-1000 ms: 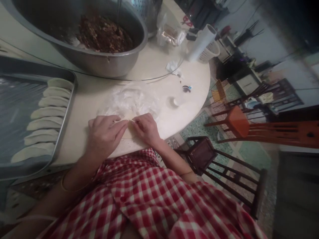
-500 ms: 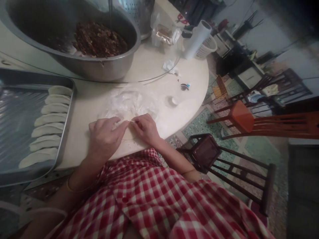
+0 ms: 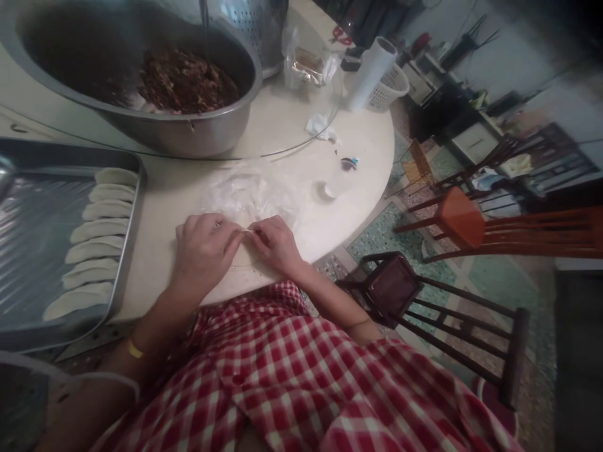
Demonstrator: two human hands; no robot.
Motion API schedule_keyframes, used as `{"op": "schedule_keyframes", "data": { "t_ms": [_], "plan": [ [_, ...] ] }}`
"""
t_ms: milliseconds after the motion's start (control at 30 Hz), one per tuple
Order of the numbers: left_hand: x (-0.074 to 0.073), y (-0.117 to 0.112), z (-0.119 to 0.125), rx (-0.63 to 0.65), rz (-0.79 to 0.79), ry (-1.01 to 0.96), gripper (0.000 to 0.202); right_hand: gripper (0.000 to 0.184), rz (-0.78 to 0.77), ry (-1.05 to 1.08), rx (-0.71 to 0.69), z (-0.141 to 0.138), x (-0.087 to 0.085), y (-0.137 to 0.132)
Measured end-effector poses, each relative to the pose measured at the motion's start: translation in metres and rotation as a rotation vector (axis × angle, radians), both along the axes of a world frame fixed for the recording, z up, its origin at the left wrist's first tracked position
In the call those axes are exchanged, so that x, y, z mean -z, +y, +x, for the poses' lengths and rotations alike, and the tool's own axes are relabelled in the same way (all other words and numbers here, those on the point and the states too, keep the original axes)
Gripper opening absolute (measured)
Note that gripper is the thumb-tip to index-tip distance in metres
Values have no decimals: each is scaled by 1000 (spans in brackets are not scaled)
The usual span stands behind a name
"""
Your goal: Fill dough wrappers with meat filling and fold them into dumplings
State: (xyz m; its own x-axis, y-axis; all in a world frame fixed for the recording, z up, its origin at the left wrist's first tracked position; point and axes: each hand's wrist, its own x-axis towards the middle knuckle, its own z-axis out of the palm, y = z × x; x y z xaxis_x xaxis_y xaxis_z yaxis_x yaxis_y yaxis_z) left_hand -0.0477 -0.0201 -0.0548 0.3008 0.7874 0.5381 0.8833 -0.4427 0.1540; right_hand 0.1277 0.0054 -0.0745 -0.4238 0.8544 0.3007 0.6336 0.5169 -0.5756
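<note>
My left hand (image 3: 203,249) and my right hand (image 3: 274,243) meet at the near edge of a round cream table (image 3: 362,157). Both pinch a thin pale dough wrapper (image 3: 245,254) that lies on the table between them, fingertips touching above it. Just beyond the hands sits crumpled clear plastic (image 3: 252,191). A metal tray (image 3: 28,251) at the left holds a row of several folded pale dumplings (image 3: 92,248). A big steel bowl (image 3: 155,119) of dark minced filling (image 3: 186,81) stands behind.
A white roll (image 3: 370,75), a white basket (image 3: 393,85), a plastic packet (image 3: 306,66) and small scraps (image 3: 320,125) lie at the table's far right. Dark wooden chairs (image 3: 424,314) and an orange stool (image 3: 459,216) stand on the patterned floor to the right.
My left hand has shifted slightly to the right and forward over the wrapper, fingers curling more. The view has drifted a little; the right hand stays put.
</note>
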Motion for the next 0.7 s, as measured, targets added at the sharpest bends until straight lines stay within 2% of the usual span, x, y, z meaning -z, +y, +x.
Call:
{"op": "schedule_keyframes", "data": {
  "t_ms": [167,333,433,600,700],
  "plan": [
    [-1,4,2,-11,1,54,21,20,-15,-16,3,1,0,-1],
    [-1,1,0,14,-20,83,19,26,25,-11,-35,8,-8,-4],
    [0,-2,-2,18,-25,95,22,26,-3,-33,-97,12,-11,-3],
    [1,-6,-4,31,-31,80,21,28,-35,-99,-53,15,-12,-3],
    [1,-9,-5,19,-63,51,22,28,-84,-36,-79,15,-19,-3]
  ]
}}
